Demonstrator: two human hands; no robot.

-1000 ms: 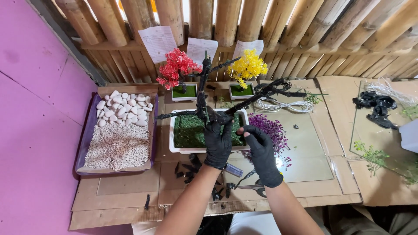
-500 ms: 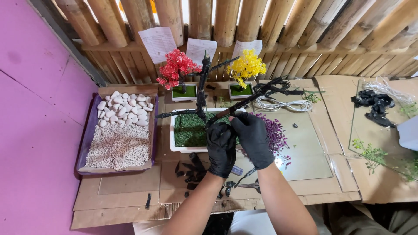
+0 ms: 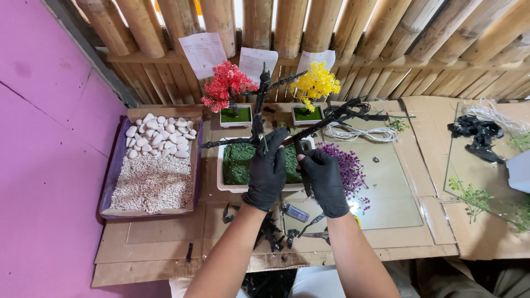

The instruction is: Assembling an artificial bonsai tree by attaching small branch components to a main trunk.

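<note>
Both my hands wear black gloves. My left hand (image 3: 268,168) grips the lower trunk of a bare black artificial tree (image 3: 259,105) that stands in a white rectangular pot (image 3: 222,185) filled with green moss. My right hand (image 3: 326,179) holds a thin dark branch (image 3: 301,160) of the same tree, just right of the trunk. Black branches spread up and right towards a wire-wrapped tip (image 3: 353,107). A bunch of purple artificial foliage (image 3: 345,168) lies right of my right hand.
A red mini tree (image 3: 226,88) and a yellow mini tree (image 3: 314,85) stand in small pots behind. A tray (image 3: 118,165) of white pebbles and gravel sits left. White cord (image 3: 353,132), glass sheets (image 3: 386,187), black scraps (image 3: 475,132), a lighter (image 3: 295,212) and pliers (image 3: 317,234) lie about.
My right hand moved up from the table's front to the tree and closed on a branch. My left hand stayed on the trunk.
</note>
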